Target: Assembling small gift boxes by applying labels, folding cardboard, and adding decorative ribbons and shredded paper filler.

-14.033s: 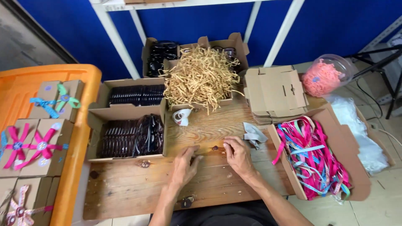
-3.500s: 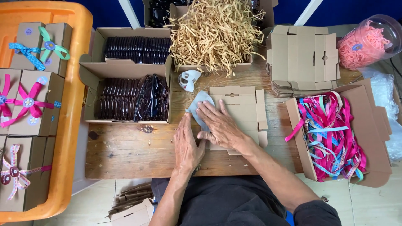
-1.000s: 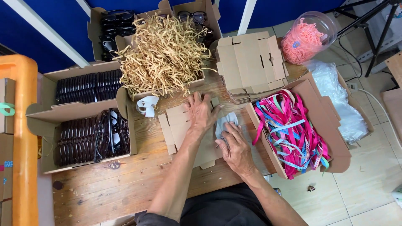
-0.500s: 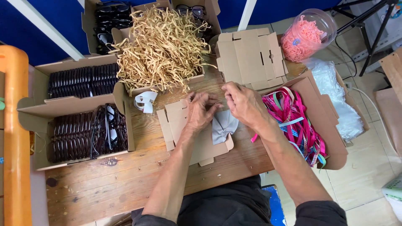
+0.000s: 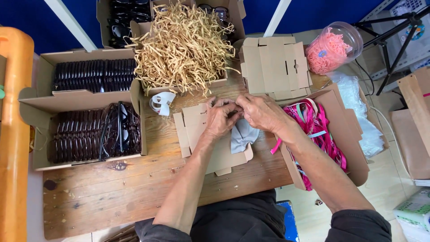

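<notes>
Right hand (image 5: 262, 112) drew back to left hand (image 5: 219, 118) | hands together, fingertips pinching over flat carton (image 5: 201, 130) | grey cloth (image 5: 244, 134) beneath

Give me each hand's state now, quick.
Left hand: fingers curled shut, pinching something small I cannot make out, above the flat box.
Right hand: fingers closed on the same spot.

The single head-worn camera looks steeply down, close over the wooden table (image 5: 112, 192).
</notes>
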